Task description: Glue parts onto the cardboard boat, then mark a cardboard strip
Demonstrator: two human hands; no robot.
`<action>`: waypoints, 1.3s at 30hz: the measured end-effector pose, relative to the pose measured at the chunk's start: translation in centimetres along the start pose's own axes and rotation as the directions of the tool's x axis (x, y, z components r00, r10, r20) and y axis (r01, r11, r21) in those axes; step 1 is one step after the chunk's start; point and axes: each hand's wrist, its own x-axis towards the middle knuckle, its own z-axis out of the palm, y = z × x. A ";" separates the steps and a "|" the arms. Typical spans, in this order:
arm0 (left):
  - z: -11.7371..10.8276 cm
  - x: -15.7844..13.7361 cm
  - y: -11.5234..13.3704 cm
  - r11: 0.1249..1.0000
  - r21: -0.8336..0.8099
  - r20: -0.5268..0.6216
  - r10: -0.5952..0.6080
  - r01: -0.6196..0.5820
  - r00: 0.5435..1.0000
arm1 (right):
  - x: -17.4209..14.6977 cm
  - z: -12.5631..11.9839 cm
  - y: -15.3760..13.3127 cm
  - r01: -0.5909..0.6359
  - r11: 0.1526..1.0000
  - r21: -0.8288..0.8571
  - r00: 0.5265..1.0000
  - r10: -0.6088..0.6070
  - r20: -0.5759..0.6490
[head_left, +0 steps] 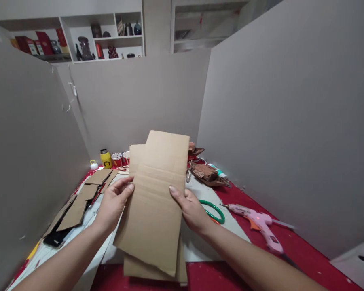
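Head view: cardboard sheets (pixel 157 218), overlapping, held above the red tabletop (pixel 309 252); left hand (pixel 113 202), thumb and fingers closed on the left edge; right hand (pixel 192 210), likewise closed on the right edge, thumb in front. Right: pink glue gun (pixel 263 220), green ring (pixel 221 216). Left: cut cardboard pieces (pixel 79 206). Behind: yellow bottle (pixel 106 159).

Grey panels (pixel 133 93) on three sides, red-covered table (pixel 309 250) between them, white open shelves (pixel 118 38) at upper left
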 end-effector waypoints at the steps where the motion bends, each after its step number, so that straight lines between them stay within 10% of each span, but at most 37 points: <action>1: -0.1 0.0 -0.1 1.000 -0.002 0.000 0.009 -0.009 1.000 | 0.0 0.0 -0.1 -0.009 1.000 0.021 1.000 0.010 -0.014; 6: -1.8 0.5 0.4 0.977 0.088 -0.161 0.206 -0.194 0.965 | 0.3 -0.6 -0.3 0.004 0.997 0.078 0.998 0.000 -0.056; 14: -1.7 -1.2 -2.3 0.993 0.062 0.300 -0.114 0.100 0.947 | 0.3 -0.8 0.3 -0.058 0.990 0.131 0.997 0.063 -0.037; 21: -5.4 -0.1 1.9 0.962 0.272 0.218 -0.024 -0.037 0.976 | 0.3 -1.1 -0.3 -0.125 0.985 0.117 0.979 0.141 -0.148; 23: -8.0 0.8 5.0 0.830 0.528 0.144 0.121 -0.180 0.982 | 0.4 -1.2 -0.5 -0.104 0.985 0.140 0.965 0.134 -0.225; 26: -11.8 2.5 9.0 0.129 0.991 0.008 0.281 -0.046 0.960 | 0.5 -1.3 -0.5 -0.120 0.977 0.176 0.946 0.167 -0.278; 27: -12.9 3.1 9.8 0.032 0.999 -0.034 0.284 0.026 0.958 | 0.6 -1.3 -0.4 -0.141 0.974 0.176 0.943 0.186 -0.276; 32: -16.2 5.8 9.8 -0.220 0.952 -0.176 0.170 0.211 0.970 | 0.6 -1.2 0.4 -0.243 0.964 0.109 0.933 0.262 -0.244; 39: -18.1 9.2 7.7 -0.360 0.890 -0.295 0.015 0.280 0.955 | 0.5 -1.6 0.8 -0.265 0.962 0.058 0.944 0.271 -0.185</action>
